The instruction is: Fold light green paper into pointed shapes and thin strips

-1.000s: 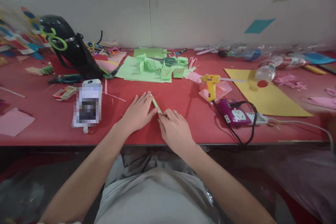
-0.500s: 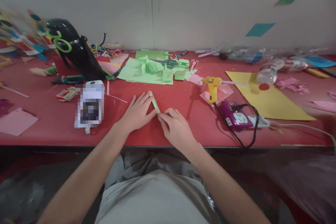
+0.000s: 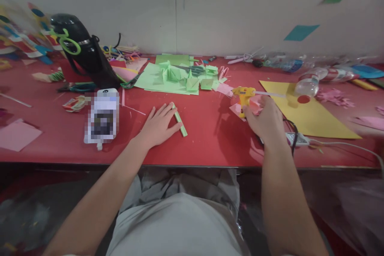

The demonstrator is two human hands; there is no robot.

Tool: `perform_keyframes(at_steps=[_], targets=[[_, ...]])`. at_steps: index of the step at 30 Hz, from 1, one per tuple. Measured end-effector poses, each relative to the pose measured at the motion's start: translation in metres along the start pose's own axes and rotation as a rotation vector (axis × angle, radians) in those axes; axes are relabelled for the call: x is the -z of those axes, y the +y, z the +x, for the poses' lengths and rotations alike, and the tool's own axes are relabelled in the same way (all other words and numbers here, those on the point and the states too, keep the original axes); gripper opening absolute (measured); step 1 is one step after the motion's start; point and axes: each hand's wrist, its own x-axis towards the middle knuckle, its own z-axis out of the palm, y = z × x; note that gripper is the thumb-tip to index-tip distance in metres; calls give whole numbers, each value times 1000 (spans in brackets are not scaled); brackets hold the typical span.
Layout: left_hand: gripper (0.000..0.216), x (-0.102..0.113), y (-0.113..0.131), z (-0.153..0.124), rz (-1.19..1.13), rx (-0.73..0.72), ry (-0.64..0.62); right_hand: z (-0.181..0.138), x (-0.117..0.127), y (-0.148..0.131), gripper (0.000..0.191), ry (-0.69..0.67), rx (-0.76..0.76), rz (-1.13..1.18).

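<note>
A narrow folded strip of light green paper point(image 3: 179, 119) lies slanted on the red tabletop. My left hand point(image 3: 158, 125) rests flat beside it with fingers spread, fingertips and thumb touching the strip's left side and top. Over at the right, my right hand point(image 3: 266, 122) is at a yellow hot glue gun point(image 3: 243, 95). Its thumb is by the gun's handle and the other fingers are apart on the far side; a firm grip does not show. The gun stands on pink paper point(image 3: 235, 109), with a glue stick protruding from its back.
Green sheets point(image 3: 147, 80) hold folded green pieces point(image 3: 192, 83) and scissors point(image 3: 192, 69). A phone point(image 3: 103, 116) and a black bottle case point(image 3: 87, 52) stand left. Yellow card point(image 3: 318, 120), plastic bottles point(image 3: 307, 84) and a cabled white plug block point(image 3: 300, 139) are right.
My right hand has let go of the green strip's near end and moved right to the glue gun, covering the purple power box. My left hand has stayed on the strip.
</note>
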Motion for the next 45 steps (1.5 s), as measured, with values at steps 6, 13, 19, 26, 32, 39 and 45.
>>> perform_keyframes(at_steps=[6,13,19,26,32,39,45], targets=[[69,3,4,0,-4,32,-39,21,-14,-3,43,-115,-62,-94],[78,2,5,2,-25,63,-20,21,-17,-10,26,52,44,130],[88,1,4,2,-73,98,10,15,-4,-49,25,-316,-80,526],[94,-2,-1,4,-153,93,50,11,-32,-97,16,-815,27,671],[94,-4,-2,4,-176,82,60,9,-52,-112,18,-880,62,647],[95,-3,-3,4,-194,101,55,9,-52,-113,19,-876,69,613],[96,-3,-4,4,-209,86,70,9,-51,-112,20,-877,79,601]])
